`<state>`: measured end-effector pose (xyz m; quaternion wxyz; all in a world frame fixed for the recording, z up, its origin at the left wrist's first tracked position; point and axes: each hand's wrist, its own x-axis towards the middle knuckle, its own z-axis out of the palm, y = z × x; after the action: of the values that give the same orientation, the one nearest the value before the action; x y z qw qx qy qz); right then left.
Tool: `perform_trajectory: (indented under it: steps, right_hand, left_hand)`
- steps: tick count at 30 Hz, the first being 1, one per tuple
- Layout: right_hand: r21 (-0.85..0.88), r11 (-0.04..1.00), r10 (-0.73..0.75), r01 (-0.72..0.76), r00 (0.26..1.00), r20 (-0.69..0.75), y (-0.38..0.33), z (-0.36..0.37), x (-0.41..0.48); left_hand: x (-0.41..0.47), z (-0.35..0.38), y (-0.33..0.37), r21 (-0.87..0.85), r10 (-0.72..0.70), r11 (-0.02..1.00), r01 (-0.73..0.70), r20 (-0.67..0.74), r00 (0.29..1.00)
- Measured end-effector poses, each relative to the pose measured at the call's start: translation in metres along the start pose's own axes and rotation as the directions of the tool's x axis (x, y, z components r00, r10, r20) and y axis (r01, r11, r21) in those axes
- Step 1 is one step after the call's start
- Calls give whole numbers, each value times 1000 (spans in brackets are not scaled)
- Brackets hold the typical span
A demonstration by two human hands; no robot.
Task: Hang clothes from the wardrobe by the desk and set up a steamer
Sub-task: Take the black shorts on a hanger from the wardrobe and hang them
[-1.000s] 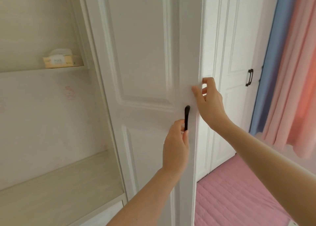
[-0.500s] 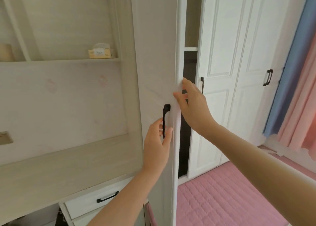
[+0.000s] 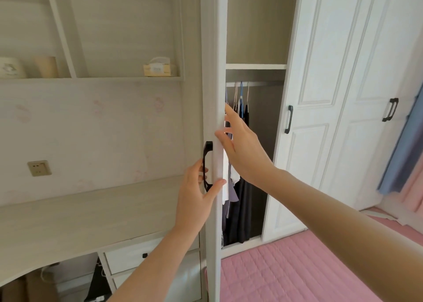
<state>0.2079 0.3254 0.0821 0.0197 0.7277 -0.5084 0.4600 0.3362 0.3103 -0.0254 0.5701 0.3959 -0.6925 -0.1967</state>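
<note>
Now that the wardrobe door [image 3: 214, 73] has swung wide, hanging clothes [image 3: 240, 164] show inside. The left hand [image 3: 194, 198] loosely hooks the black handle [image 3: 207, 164]; the right hand [image 3: 242, 150], open-fingered, holds nothing and only pushes the door edge.

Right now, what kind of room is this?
Most likely a bedroom. A white wardrobe door stands open on clothes hanging from a rail, a built-in desk sits beside it, and a pink quilted cover, probably on a bed, lies below.

I see a tissue box [image 3: 160, 68] on the shelf [image 3: 91, 79], a wall socket [image 3: 39, 168] below, pink bedding [image 3: 297, 267] and blue curtain [image 3: 402, 155] at right.
</note>
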Motion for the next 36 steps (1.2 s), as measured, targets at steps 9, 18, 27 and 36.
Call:
perform_trajectory:
  steps: [9, 18, 27, 36]
  right_hand:
    - [-139, 984, -96, 108, 991, 89, 8, -17, -2]
    - [-226, 969, -63, 100, 984, 164, 56, -54, -12]
    - [-228, 974, 65, -12, 972, 225, 129, -88, -25]
    - [-199, 969, 189, -143, 953, 236, 201, -91, -7]
  left_hand:
    - [-11, 7, 14, 73, -31, 997, 36, -76, 997]
    - [-28, 42, 41, 132, 30, 991, 17, -349, 937]
    - [-27, 89, 62, 459, 468, 832, -311, -280, 838]
    - [27, 155, 47, 378, 270, 906, -188, -175, 947]
